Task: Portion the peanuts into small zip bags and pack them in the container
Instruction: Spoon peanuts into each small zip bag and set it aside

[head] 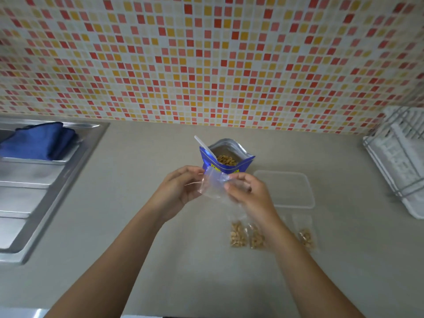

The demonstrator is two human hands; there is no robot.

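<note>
I see both arms reaching forward over the counter, left hand (pixel 181 190) and right hand (pixel 246 195) each pinching a side of an empty zip bag (pixel 212 184) held up between them. Open peanut bag (pixel 226 158) with a spoon (pixel 205 145) stands just beyond the hands. Container (pixel 290 188) right of right hand. Three filled bags (pixel 238 234) lie under the right wrist.
</note>
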